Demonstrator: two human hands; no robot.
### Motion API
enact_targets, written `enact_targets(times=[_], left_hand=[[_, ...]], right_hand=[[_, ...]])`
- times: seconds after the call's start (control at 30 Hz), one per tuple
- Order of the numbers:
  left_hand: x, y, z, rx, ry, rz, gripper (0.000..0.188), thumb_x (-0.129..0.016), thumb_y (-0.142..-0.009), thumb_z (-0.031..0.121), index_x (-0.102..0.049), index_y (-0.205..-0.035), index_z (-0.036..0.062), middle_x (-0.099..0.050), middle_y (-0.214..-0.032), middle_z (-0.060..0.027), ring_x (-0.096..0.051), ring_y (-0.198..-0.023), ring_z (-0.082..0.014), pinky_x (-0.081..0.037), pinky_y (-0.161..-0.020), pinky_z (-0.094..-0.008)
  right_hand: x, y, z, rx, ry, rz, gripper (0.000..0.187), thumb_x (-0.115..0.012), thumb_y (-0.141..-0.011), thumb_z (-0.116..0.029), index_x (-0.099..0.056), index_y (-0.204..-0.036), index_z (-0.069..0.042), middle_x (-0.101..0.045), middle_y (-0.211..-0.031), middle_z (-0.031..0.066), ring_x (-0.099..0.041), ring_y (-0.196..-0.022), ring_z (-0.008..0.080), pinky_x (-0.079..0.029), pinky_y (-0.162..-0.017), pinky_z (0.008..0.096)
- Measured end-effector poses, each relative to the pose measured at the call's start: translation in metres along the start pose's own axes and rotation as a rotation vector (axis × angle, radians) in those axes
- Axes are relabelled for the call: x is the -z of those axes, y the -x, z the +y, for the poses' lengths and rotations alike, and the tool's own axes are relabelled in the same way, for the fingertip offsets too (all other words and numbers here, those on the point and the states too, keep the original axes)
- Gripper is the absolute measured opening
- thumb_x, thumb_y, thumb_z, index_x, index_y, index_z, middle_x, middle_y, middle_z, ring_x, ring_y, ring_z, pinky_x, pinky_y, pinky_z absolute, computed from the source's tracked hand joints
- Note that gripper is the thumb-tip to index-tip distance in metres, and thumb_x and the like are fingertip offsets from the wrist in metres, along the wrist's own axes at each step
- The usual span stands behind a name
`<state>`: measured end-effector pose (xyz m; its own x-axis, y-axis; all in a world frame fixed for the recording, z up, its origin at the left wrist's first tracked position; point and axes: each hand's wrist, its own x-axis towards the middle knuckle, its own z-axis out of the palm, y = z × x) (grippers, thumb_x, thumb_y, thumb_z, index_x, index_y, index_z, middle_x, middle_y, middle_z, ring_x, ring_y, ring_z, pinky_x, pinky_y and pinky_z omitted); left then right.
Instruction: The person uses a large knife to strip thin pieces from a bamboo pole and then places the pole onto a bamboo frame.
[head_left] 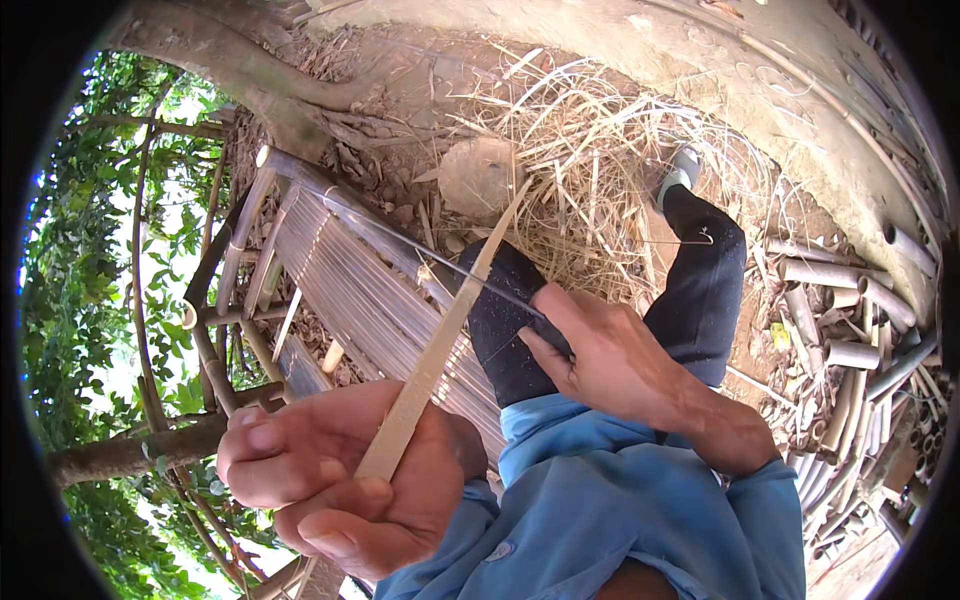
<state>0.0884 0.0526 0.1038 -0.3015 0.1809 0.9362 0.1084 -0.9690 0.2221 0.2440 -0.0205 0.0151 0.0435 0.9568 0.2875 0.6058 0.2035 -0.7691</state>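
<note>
My left hand (pixel 330 465), palm up at the lower left, is closed on a long, flat, pale bamboo strip (pixel 430 370). The strip slants up and away, narrowing toward its far end. In my right hand (pixel 625 360) is a thin-bladed knife (pixel 512 297), its dark handle mostly hidden by the fingers. The blade points to the upper left and crosses the strip at about its middle. Whether the edge cuts into the strip, I cannot tell.
A slatted bamboo bench (pixel 350 270) stands at my left. Pale shavings (pixel 600 160) cover the ground ahead, beside a round wood block (pixel 480 178). Cut bamboo pieces (pixel 850 320) are heaped at the right. My legs in dark trousers (pixel 705 280) are spread. Leafy plants grow beyond the bench.
</note>
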Motion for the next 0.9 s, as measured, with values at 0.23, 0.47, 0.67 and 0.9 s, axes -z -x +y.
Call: enact_targets(times=[0.23,0.47,0.67,0.9], left_hand=[[-0.012,0.003,-0.002,-0.016,-0.037,0.056,0.041,-0.054,-0.096,0.026,-0.039,-0.059,0.0177,-0.035,-0.077,-0.0022,-0.044,-0.095,-0.0245,-0.031,-0.095,-0.0417],[-0.006,0.009,-0.007,-0.074,-0.093,0.065,0.041,-0.054,-0.092,0.022,-0.034,-0.057,0.0195,-0.026,-0.065,0.002,-0.04,-0.082,-0.0212,-0.031,-0.087,-0.0389],[-0.025,0.0,-0.01,-0.122,-0.004,0.147,0.044,-0.058,-0.087,0.012,-0.031,-0.054,0.0205,-0.018,-0.056,0.0039,-0.033,-0.063,-0.0142,-0.036,-0.078,-0.0358],[-0.038,-0.001,-0.012,-0.129,-0.038,0.165,0.04,-0.056,-0.086,0.014,-0.033,-0.053,0.018,-0.019,-0.054,0.0037,-0.042,-0.062,-0.018,-0.039,-0.08,-0.0394]], right_hand=[[0.007,0.005,-0.019,0.275,0.076,0.171,0.031,-0.07,-0.089,-0.019,-0.06,-0.108,0.003,-0.059,-0.075,0.0138,-0.063,-0.058,0.033,-0.054,-0.047,0.0416],[0.006,0.02,-0.029,0.162,0.051,-0.043,0.013,-0.061,-0.098,-0.016,-0.053,-0.096,-0.006,-0.06,-0.076,0.0212,-0.064,-0.06,0.0397,-0.053,-0.048,0.0483],[-0.011,-0.003,0.025,0.041,0.189,-0.051,0.013,-0.063,-0.094,-0.015,-0.053,-0.094,-0.006,-0.06,-0.074,0.0158,-0.065,-0.058,0.0323,-0.052,-0.044,0.047],[-0.059,-0.012,0.15,-0.228,0.177,-0.139,0.016,-0.058,-0.096,-0.015,-0.052,-0.108,-0.006,-0.062,-0.076,0.0226,-0.063,-0.058,0.0398,-0.05,-0.051,0.0505]])
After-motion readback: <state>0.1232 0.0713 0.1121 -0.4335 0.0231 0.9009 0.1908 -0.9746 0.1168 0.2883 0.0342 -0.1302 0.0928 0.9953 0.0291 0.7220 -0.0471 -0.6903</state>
